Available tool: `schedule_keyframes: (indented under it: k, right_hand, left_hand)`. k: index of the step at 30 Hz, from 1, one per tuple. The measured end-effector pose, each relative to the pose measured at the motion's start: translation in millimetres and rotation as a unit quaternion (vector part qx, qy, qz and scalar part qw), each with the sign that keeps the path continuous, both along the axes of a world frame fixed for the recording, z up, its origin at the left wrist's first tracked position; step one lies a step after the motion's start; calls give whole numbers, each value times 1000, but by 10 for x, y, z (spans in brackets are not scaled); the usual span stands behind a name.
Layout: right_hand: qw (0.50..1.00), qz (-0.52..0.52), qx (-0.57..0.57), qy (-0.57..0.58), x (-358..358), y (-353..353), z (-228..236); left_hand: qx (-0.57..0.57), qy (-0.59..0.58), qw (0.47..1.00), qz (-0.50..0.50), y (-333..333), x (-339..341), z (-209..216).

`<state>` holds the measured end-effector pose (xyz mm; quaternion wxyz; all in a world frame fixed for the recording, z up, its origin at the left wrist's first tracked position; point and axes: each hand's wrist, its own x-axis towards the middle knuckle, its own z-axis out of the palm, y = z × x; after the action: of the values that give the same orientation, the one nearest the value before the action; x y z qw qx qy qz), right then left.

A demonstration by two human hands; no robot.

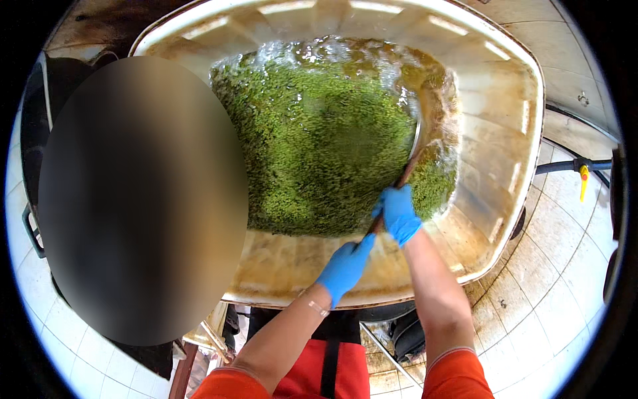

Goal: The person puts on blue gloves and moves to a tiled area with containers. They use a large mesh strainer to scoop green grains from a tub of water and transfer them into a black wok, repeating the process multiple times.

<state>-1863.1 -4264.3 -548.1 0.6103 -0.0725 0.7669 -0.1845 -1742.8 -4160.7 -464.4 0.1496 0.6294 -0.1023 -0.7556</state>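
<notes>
Fingers of your blue-gloved left hand and right hand are clamped around a brown handle, which slants over wet green pieces inside the pale tub.

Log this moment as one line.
left hand: grips brown handle; right hand: grips it nearer metal end; metal end: at edge of green pieces; setting: pale tub

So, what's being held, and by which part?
A long brown tool handle: blue-gloved left hand toward its near end, blue-gloved right hand farther along.
</notes>
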Motion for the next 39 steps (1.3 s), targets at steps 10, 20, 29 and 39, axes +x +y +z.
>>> schedule_keyframes:
  k: [10,20,29,39]
  right_hand:
    - [995,-13,77,-70,-194,369,636]
    - [994,52,101,4,-613,-313,-224]
    - [911,-252,55,-323,-156,-51,-525]
    - [894,-206,-34,-396,-66,13,116]
  left_hand:
    - [37,-101,987,-115,235,-318,866]
    - [226,320,866,310,-385,-639,21]
    - [72,172,969,162,-497,-152,97]
    - [-4,97,987,128,-281,-270,685]
